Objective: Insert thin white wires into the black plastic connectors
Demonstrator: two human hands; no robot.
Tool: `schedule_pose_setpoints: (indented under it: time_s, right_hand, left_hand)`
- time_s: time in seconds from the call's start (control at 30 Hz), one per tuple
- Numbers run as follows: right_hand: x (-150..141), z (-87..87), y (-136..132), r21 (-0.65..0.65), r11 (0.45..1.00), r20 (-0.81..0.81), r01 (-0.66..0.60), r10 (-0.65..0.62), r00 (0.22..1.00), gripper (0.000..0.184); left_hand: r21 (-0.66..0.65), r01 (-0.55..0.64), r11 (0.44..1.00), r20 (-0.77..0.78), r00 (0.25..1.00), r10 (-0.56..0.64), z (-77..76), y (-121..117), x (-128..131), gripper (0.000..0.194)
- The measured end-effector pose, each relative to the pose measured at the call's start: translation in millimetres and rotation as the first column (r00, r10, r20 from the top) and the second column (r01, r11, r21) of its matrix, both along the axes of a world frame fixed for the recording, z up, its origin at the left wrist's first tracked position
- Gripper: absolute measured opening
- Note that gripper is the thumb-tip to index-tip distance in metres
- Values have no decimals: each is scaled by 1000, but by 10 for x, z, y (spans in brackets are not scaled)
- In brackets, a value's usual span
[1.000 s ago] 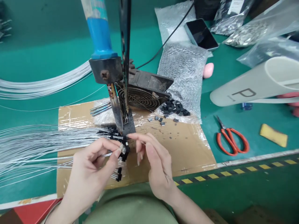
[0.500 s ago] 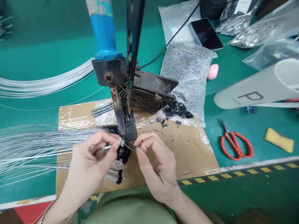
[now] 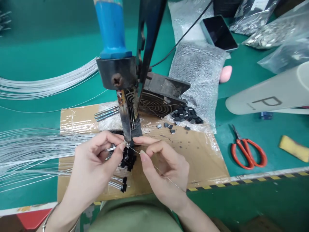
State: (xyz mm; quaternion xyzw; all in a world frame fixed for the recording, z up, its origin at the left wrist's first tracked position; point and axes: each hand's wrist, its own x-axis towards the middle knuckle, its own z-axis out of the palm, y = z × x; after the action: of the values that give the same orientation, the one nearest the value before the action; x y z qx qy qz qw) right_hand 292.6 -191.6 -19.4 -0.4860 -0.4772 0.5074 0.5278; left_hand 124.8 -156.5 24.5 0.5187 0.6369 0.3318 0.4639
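Observation:
A soldering iron with a blue handle is clamped tip down in a stand. Its hot-end shaft ends right at the fingertips of my left hand. That hand pinches a small silvery part, mostly hidden by thumb and finger. A thin solder wire runs across the palm of my right hand and out to the iron tip. My right thumb presses on the wire while the index finger reaches toward the tip. Below the tip lie black connectors on white wires.
Cardboard covers the work area. Behind the iron stands a fan, with loose black pieces beside it. To the right are red-handled scissors, a yellow sponge, a white cup and a phone.
My right index finger has stretched out toward the iron tip, and the right hand has opened slightly around the solder wire. My left hand stays at the tip. The view has shifted a little.

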Motion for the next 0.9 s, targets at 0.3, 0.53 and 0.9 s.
schedule_pose_setpoints:
  time_s: [0.3, 0.53, 0.9]
  right_hand:
    - [-17, 21, 28, 9, 999, -11, 32, -32, 999, 19]
    - [-13, 26, 22, 16, 1000, -13, 26, -25, 1000, 18]
    - [-23, 32, 15, 27, 999, -23, 32, -32, 999, 18]
  left_hand:
    - [12, 2, 1000, -10, 1000, -1, 34, 18, 9, 13]
    - [32, -6, 999, -49, 999, 7, 62, -3, -13, 12]
    - [7, -30, 1000, -15, 999, 30, 74, -4, 16, 11]
